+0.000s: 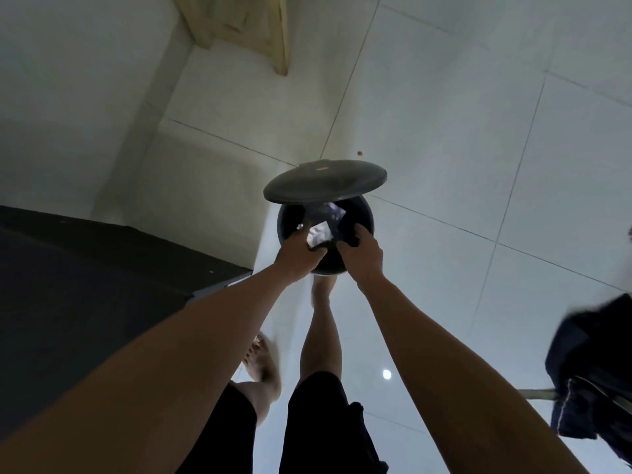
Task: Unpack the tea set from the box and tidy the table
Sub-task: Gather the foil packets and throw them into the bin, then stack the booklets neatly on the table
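Note:
A round dark pedal bin (pixel 285 217) stands on the tiled floor with its lid (pixel 325 181) raised. Both my hands reach over its mouth. My left hand (pixel 299 253) and my right hand (pixel 362 256) together hold crumpled clear plastic wrapping (pixel 319 232) just inside the rim. More wrapping shows deeper in the bin (pixel 333 211). My right foot is under the bin's front edge, mostly hidden by the hands.
A dark table corner (pixel 219 280) juts in from the left, close to the bin. Pale wooden furniture legs (pixel 273 35) stand at the top. A dark cloth (pixel 595 378) hangs at the right edge. White floor tiles (pixel 478 148) surround the bin.

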